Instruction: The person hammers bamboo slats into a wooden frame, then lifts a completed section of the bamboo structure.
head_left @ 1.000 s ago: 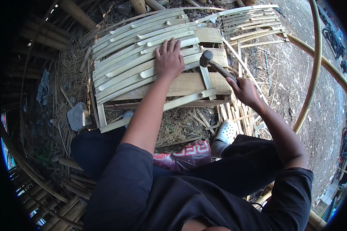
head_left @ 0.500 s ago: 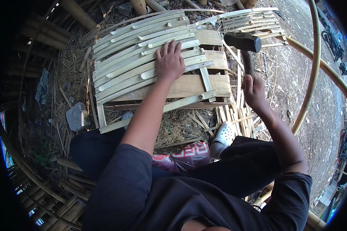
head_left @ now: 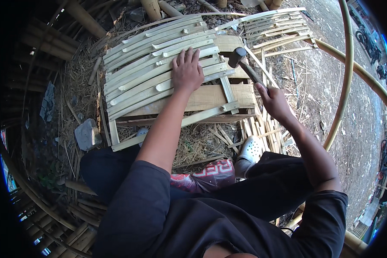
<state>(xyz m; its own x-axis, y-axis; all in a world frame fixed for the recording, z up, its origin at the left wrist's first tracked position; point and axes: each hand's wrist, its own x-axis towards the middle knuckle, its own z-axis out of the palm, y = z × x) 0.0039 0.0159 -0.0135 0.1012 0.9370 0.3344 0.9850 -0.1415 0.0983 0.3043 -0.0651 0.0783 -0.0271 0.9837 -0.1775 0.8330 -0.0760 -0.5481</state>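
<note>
Hammer [head_left: 250, 73], in head view, gripped by right hand [head_left: 274, 102], fingers curled round its handle. Its head is seen near right edge of slatted panel [head_left: 137, 79]; contact cannot be told. Panel is supported on planks [head_left: 202, 98], overlaid by left hand [head_left: 187, 72], fingers slightly spread.

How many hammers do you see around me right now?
1. The hammer is in your right hand, its head just right of the ends of the slats in this view. Others may be hidden under loose strips.
</note>
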